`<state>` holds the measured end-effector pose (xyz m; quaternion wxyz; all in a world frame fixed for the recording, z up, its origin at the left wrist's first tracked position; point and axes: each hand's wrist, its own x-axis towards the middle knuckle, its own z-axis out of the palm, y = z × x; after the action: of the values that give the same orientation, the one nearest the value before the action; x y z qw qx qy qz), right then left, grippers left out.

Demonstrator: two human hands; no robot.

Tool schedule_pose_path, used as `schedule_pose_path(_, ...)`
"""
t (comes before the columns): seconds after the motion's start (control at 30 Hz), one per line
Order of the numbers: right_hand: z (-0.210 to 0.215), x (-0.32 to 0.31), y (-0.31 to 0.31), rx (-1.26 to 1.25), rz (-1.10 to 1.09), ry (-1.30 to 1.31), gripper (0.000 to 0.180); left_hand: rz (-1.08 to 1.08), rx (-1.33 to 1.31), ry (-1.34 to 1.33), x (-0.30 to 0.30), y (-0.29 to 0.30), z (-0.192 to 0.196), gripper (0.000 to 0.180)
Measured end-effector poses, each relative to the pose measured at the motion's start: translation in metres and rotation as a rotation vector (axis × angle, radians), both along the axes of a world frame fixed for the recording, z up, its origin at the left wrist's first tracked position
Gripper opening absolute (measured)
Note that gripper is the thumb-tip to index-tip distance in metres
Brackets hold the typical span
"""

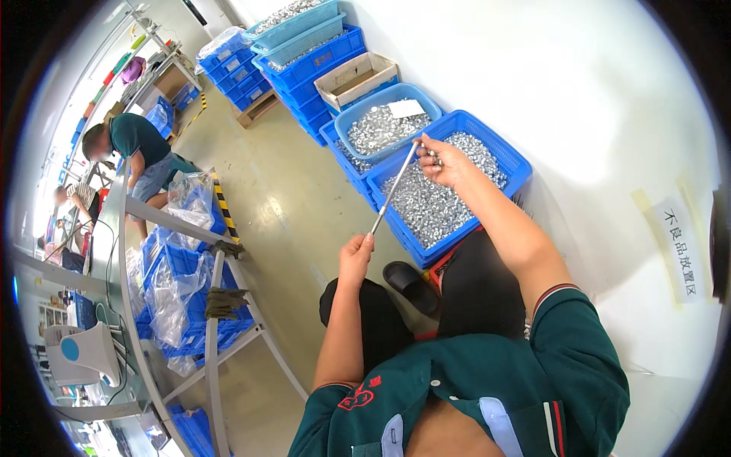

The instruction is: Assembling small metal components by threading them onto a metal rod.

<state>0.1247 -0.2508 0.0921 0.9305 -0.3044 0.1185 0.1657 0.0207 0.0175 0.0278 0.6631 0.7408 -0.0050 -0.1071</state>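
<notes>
My left hand (354, 260) is closed around the near end of a thin metal rod (394, 192). The rod slants up and to the right, toward my right hand (448, 162). There, my thumb and forefinger pinch at its far tip, while several small shiny metal parts sit among the curled fingers; their exact kind is too small to tell. Below both hands stands a blue plastic crate (519, 169) filled with small silvery metal parts (430, 204). Just beyond it, a lighter blue basin (434, 107) holds larger-looking metal pieces and a white paper slip (406, 109).
Stacked blue crates (301, 85) and a pale open box (358, 80) line the wall. To the left are a metal-framed bench (221, 343), crates with clear plastic bags (175, 297) and a white scale (84, 354). A bent-over person (141, 145) is farther off.
</notes>
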Motion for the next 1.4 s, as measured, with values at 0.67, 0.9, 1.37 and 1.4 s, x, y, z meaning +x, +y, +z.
schedule_pose_path(0.67,0.020,-0.007,0.002,-0.343,0.000,-0.174,0.020,-0.012,0.008,0.006,-0.002,0.000,0.001,0.031)
schedule_pose_path(0.9,0.009,-0.016,0.037,-0.676,0.496,-0.130,0.021,0.023,0.062,0.029,0.002,-0.002,0.000,0.031)
schedule_pose_path(1.37,-0.003,-0.004,0.011,-0.207,0.239,0.119,0.019,0.059,-0.030,0.092,0.001,0.002,0.006,0.034)
schedule_pose_path(1.4,-0.003,-0.004,0.010,-0.197,0.217,0.098,0.022,0.053,-0.026,0.089,0.001,0.002,0.006,0.034)
